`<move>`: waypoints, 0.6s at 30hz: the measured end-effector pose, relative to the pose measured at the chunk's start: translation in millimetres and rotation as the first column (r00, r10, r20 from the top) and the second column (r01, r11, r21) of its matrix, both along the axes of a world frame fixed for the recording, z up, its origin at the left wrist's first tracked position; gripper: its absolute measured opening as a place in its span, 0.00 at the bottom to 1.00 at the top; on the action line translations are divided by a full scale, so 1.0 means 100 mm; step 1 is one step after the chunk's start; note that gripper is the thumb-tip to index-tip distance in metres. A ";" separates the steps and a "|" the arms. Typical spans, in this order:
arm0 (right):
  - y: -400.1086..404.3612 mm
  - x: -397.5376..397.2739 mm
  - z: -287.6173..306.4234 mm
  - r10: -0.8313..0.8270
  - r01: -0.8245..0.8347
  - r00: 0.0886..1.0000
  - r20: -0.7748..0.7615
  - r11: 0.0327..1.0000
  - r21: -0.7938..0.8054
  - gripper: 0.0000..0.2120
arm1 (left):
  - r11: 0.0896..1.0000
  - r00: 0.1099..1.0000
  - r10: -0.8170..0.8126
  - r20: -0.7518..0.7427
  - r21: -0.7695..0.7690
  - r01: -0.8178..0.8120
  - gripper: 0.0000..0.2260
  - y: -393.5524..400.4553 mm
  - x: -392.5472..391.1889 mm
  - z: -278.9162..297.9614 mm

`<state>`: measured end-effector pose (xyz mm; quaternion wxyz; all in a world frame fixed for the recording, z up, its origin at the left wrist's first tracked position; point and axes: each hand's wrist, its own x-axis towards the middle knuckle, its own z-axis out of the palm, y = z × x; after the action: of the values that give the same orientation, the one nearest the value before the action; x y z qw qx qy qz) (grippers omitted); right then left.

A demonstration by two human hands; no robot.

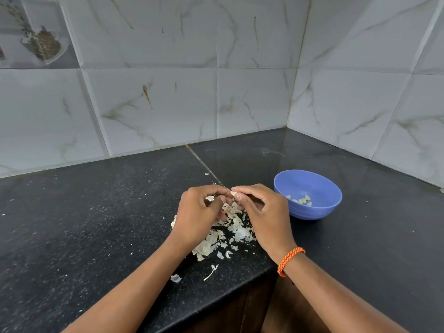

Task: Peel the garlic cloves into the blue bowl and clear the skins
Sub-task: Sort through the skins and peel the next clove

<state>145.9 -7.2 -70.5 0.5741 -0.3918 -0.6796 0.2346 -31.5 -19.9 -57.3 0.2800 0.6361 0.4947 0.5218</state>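
- Peeling is under way just beside the blue bowl [307,194]: both hands meet over the dark bench [96,224], on the side of the bowl away from the corner of the tiled wall.
- The garlic clove [233,193] sits between the fingertips of both hands, raised a little above the heap of skins [230,229]; holding it there likely lets loosened peel drop straight onto the heap rather than into the bowl.
- The left hand [201,210] has its fingers curled in narrow, thumb and forefinger pinching at the clove; a scrap of skin shows by its fingers.
- The right hand [262,210], with an orange wristband [290,260] behind it, is also curled close, its fingertips pinching the clove from the bowl's side.
- The bowl stands near the right hand, apart from it, with a few peeled cloves [301,200] lying at its bottom; being so close probably keeps each drop short.
- Stray skins [176,278] lie farther from the bowl, toward the bench's front edge, so the clearing step seems not yet begun.
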 end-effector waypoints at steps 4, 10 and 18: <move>0.00 0.02 0.01 -0.023 0.023 1.000 -0.006 1.000 0.008 0.07 | 1.000 0.999 -0.022 0.047 -0.019 0.023 0.03 -0.04 -0.01 0.04; 0.01 0.04 0.06 0.089 -0.089 0.995 -0.033 0.996 0.007 0.07 | 0.969 0.938 -0.139 0.318 -0.154 0.195 0.09 -0.03 -0.04 0.08; 0.04 0.08 0.07 0.279 -0.283 0.954 -0.112 0.959 -0.020 0.07 | 0.918 0.846 -0.210 0.490 -0.198 0.343 0.07 -0.02 -0.08 0.07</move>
<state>153.6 -3.5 -63.6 0.5637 -0.2883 -0.6920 0.3468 -39.8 -21.7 -50.2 0.5483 0.5140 0.3848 0.5358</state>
